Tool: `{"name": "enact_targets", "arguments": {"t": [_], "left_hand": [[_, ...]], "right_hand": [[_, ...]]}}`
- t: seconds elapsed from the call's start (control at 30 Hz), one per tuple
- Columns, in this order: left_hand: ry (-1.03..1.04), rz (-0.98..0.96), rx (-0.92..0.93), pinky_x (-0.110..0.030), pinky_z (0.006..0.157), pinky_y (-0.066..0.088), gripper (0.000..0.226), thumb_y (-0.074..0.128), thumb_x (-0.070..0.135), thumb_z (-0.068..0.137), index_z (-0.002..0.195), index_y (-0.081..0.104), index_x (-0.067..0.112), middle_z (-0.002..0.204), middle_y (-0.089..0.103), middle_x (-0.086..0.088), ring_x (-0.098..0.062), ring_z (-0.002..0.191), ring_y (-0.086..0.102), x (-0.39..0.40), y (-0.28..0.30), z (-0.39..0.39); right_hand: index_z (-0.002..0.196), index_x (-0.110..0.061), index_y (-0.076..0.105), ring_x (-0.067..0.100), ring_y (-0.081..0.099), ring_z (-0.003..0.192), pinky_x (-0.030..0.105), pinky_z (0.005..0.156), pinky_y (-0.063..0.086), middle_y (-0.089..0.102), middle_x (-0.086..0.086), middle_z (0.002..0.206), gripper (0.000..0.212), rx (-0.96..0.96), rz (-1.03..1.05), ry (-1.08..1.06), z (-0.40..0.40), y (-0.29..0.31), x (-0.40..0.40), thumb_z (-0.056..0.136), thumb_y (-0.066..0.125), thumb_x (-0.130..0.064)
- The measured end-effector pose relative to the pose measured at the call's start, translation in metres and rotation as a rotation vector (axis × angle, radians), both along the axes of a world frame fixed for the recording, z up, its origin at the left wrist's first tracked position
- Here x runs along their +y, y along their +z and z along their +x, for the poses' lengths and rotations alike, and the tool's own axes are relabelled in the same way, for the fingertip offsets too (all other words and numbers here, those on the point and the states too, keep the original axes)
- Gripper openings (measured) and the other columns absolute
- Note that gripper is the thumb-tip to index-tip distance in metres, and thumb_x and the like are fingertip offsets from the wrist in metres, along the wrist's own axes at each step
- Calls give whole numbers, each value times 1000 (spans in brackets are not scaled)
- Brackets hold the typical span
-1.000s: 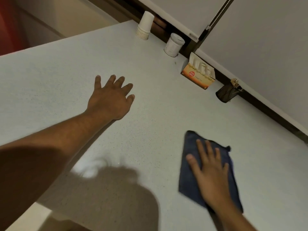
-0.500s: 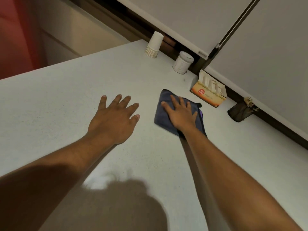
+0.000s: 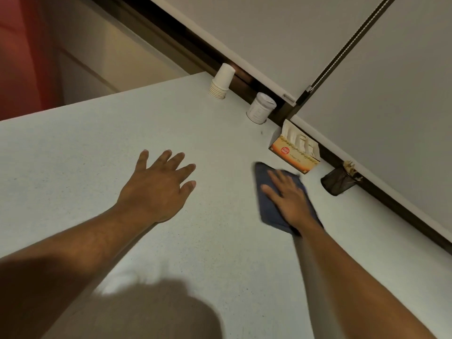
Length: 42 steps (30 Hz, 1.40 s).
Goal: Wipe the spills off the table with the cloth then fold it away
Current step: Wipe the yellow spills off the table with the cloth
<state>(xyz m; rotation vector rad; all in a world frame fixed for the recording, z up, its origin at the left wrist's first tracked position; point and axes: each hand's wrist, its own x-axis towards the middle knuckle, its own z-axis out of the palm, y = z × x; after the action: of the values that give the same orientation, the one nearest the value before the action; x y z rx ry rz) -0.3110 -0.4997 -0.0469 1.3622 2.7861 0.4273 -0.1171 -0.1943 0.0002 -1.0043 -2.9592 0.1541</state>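
A dark blue cloth [image 3: 265,211] lies flat on the pale speckled table [image 3: 220,253], right of centre and close to the far edge. My right hand [image 3: 288,199] presses down on the cloth with fingers spread, covering most of it. My left hand [image 3: 159,184] rests palm down on the bare table to the left, fingers apart, holding nothing. No spill is visible on the surface.
Along the far edge stand a stack of paper cups [image 3: 221,81], a white lidded jar [image 3: 260,108], an orange tea box [image 3: 294,150] just beyond the cloth, and a black mesh holder [image 3: 338,182]. The table's left edge drops off at the upper left.
My right hand swept the cloth from the near right up toward the far edge, then slid it to the right, near the tea box. My left hand stayed planted.
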Motion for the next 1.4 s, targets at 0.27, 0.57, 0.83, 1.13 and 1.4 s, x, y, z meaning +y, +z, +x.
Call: {"name": "enact_targets", "arguments": {"t": [0.27, 0.57, 0.83, 1.13, 1.4], "left_hand": [[8, -8, 29, -67, 130, 6, 66, 9, 58, 108, 169, 22, 36, 180, 18, 0, -26, 167, 12, 4, -1, 4], [4, -5, -6, -63, 132, 4, 63, 14, 57, 110, 169, 22, 37, 181, 15, 1, -24, 167, 9, -1, 9, 2], [5, 4, -19, -68, 130, 3, 61, 17, 54, 111, 168, 26, 34, 180, 18, -3, -27, 167, 10, 0, 12, 8], [0, -12, -13, -64, 130, 7, 61, 18, 53, 111, 167, 30, 33, 179, 22, -2, -26, 165, 15, -5, 18, 8], [-11, -13, -17, -67, 130, 4, 61, 16, 52, 111, 167, 30, 31, 179, 21, -4, -28, 166, 12, -6, 19, 10]], "right_hand": [[169, -36, 7, 40, -5, 163, 74, 122, -6, 0, 4, 179, 84, -3, -127, -730, -34, -10, -39, 98, 17, -80], [165, -50, 14, 24, 2, 165, 62, 129, 3, 8, -10, 178, 79, -53, -56, 282, -49, -8, -76, 93, 20, -83], [169, -35, 8, 40, -5, 163, 72, 124, -5, -1, 4, 179, 84, -16, -120, -758, 31, -13, -81, 99, 17, -79], [165, -50, 5, 29, -3, 165, 64, 128, -3, 3, -7, 179, 81, 6, -26, 173, 18, -22, -203, 92, 9, -86], [169, -38, 7, 37, -7, 163, 70, 125, -6, -1, 3, 179, 80, 8, -113, -500, 39, -11, -157, 100, 18, -77]]}}
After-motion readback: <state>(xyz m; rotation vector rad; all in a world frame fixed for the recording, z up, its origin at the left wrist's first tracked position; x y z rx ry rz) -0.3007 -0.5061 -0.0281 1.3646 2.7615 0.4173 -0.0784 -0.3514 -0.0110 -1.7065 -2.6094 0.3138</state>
